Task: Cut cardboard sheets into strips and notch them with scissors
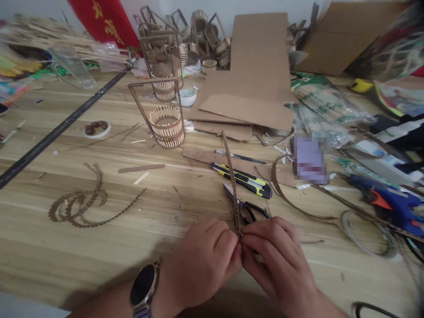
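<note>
The left hand (212,258) and right hand (278,260) pinched a corrugated cardboard strip (232,181) by its near end, its length reaching beyond the fingertips; too hard a squeeze could have creased it (scissors (244,206) just past the fingers might have snagged it)

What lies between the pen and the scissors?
In the head view, a utility knife lies between pen and scissors, the held cardboard strip crossing in front.

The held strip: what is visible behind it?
Pen, knife, scissors and cardboard show; the strip hides a sliver of each, the right hand more of the scissors.
</note>
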`<state>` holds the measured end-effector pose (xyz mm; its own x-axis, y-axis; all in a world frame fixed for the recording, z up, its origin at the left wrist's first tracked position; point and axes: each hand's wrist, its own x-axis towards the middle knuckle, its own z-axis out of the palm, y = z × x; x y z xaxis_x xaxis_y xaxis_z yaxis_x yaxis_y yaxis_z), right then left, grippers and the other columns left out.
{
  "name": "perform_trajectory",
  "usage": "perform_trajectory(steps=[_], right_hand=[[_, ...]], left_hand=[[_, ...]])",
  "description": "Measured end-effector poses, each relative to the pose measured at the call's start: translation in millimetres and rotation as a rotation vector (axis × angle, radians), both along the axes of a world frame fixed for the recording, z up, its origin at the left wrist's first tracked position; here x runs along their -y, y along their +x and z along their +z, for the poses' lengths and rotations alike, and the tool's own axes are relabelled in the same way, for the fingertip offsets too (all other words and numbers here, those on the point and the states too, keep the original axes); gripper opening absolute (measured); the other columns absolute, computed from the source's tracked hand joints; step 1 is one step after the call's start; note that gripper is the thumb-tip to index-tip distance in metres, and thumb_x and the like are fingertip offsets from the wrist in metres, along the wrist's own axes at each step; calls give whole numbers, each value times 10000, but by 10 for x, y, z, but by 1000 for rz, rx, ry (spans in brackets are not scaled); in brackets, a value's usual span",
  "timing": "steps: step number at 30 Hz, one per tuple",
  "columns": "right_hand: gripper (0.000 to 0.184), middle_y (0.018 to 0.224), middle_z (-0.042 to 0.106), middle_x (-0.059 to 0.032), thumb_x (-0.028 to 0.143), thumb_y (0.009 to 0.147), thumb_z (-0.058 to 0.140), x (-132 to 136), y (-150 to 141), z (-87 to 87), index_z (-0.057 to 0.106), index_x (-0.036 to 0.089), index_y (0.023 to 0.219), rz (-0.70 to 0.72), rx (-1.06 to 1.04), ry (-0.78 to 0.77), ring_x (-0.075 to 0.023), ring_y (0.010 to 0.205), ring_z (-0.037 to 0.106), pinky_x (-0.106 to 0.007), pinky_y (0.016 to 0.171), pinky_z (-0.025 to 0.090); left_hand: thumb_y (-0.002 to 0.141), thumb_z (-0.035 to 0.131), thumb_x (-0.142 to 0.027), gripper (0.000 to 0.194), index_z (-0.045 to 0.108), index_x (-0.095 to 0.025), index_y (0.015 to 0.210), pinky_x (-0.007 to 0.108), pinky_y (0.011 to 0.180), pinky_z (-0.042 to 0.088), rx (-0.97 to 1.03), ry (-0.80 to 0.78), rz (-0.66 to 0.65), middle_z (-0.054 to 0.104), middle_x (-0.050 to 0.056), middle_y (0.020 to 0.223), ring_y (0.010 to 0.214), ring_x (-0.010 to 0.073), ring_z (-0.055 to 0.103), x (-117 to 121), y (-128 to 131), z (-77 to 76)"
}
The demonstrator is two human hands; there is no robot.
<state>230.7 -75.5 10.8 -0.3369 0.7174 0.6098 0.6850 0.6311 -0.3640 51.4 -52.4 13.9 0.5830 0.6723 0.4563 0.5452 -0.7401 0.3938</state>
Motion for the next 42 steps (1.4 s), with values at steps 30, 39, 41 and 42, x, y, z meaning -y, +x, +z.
perform_trajectory(steps=[30,39,41,42], right_hand=[[186,820,701,-5,43,855,537,-61,22,103,581,223,844,91,-194,-138,-120,787,683,-235,743,573],[199,809,725,17,53,841,517,-69,72,132,554,248,851,125,-193,-196,-115,737,705,-226,733,586],[195,791,719,24,56,832,518,-79,78,142,554,248,837,141,-213,-221,-107,725,702,-205,705,582],[193,785,716,25,58,829,517,-84,81,145,555,248,833,151,-231,-238,-108,724,702,-205,702,583]], left_hand=[[1073,411,-316,365,581,-168,786,248,715,473,179,-332,-199,639,46,855,800,143,574,-118,-104,85],[1005,448,-170,259,584,-179,785,262,748,475,162,-305,-235,658,45,871,804,148,566,-113,-133,48],[970,474,-144,230,565,-183,762,252,745,468,182,-314,-247,658,40,861,797,143,568,-114,-140,49],[954,483,-130,219,557,-185,755,247,739,464,193,-327,-245,659,36,856,791,139,569,-116,-143,52]])
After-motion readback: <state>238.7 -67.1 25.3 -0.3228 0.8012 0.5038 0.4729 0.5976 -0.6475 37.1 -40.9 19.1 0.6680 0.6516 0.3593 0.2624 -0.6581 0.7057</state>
